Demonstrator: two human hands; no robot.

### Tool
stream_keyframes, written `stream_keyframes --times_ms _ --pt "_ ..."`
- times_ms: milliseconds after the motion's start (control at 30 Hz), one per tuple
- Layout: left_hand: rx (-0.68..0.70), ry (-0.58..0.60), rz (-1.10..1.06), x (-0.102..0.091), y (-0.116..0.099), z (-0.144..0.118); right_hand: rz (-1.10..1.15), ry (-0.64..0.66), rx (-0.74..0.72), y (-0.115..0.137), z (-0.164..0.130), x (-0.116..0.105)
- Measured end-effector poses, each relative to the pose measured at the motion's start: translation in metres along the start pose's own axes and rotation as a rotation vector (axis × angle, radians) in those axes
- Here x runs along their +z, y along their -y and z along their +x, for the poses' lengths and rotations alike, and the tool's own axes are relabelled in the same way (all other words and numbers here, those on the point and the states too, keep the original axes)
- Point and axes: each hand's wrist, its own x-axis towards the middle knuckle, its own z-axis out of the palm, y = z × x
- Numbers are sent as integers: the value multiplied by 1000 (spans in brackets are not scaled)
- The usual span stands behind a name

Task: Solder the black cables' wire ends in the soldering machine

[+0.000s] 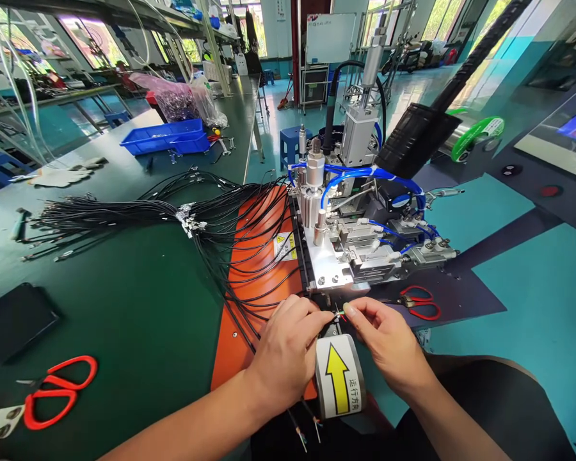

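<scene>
While both hands meet at the front edge of the metal machine (360,243), I see my left hand (283,352) pinching the thin wire ends (338,315) between thumb and forefinger, its grip narrow and closed on them. My right hand (388,346) comes in from the other side, fingertips pinched on the same coloured wire ends, so the two hands nearly touch just above the label with the yellow arrow (338,374). The wire ends sit right at the foot of the machine, over the near end of the orange mat (249,282). A large bundle of black cables (173,218) fans from the green table (125,301) across that mat toward my hands. Red scissors (57,390) lie on the table well to the left, near a dark flat pad (14,317); a second pair of red-handled scissors (420,302) rests just right of the machine. Farther back on the table stand a blue bin (166,136) and some white gloves (60,176).
</scene>
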Motion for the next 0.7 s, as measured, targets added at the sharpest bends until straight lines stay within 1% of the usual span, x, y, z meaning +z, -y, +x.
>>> stream_keyframes --times_ms 700 --pt "-66 45 18 -1 -3 2 34 1 -3 -4 -2 4"
